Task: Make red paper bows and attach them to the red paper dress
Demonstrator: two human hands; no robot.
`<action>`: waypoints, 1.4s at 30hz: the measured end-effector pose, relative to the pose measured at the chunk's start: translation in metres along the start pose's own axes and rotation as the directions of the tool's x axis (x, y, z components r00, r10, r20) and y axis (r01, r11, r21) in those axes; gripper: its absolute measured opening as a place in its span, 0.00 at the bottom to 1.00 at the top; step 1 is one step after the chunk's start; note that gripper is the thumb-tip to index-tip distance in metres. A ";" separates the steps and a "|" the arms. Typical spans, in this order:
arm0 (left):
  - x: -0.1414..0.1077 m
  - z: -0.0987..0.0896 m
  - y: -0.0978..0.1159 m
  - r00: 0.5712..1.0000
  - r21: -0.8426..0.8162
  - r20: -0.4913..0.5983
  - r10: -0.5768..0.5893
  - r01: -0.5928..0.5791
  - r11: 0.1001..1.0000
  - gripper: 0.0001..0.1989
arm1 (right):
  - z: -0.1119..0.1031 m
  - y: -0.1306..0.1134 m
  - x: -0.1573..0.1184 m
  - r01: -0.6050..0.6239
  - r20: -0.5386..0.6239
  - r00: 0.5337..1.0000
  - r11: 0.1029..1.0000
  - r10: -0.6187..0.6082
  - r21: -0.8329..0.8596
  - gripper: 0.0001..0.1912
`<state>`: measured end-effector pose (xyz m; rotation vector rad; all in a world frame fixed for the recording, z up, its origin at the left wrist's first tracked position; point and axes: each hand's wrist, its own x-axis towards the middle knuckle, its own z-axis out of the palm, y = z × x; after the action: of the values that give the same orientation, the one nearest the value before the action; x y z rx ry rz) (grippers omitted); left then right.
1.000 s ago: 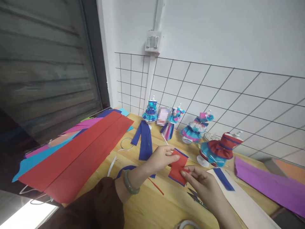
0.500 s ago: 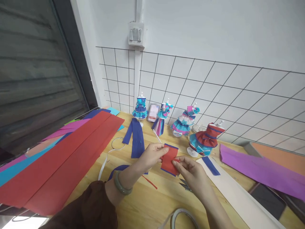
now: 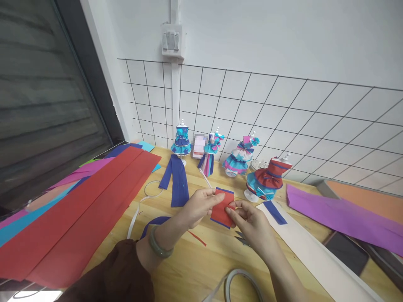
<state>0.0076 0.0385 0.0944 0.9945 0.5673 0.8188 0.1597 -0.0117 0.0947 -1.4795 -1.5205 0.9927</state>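
Between my two hands is a small red paper piece [image 3: 222, 207] with dark blue edging along its top and bottom. My left hand [image 3: 203, 205] pinches its upper left side, thumb on the front. At the lower right edge, my right hand [image 3: 248, 216] grips it between thumb and fingers. Scissors [image 3: 242, 239] lie on the wooden table [image 3: 182, 268], partly hidden by my right hand. A thin red strip [image 3: 197, 238] rests below my left wrist. Behind my left forearm a dark blue curved piece [image 3: 154, 223] is partly covered.
Several small dress forms in paper dresses, one in a red dress [image 3: 273, 174], stand along the wall. Long red sheets [image 3: 78, 209] cover the left side. Dark blue strips [image 3: 179, 184], a tape roll [image 3: 242, 274], a white sheet [image 3: 310, 247], a purple sheet [image 3: 340, 218] and a phone [image 3: 346, 253] lie around.
The view has shifted slightly, so the surroundings sit a little further left and up. Both hands keep hold of the red paper piece, with hardly any change in grip.
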 end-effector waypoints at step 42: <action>0.000 0.002 -0.005 0.996 -0.019 0.058 0.070 -0.069 0.997 0.20 | -0.007 -0.002 -0.001 0.077 -0.077 0.994 0.997 -0.075 0.024 0.24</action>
<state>0.0103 0.0358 0.0907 1.0240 0.4770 0.8527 0.1650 -0.0125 0.0991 -1.4144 -1.4923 0.8981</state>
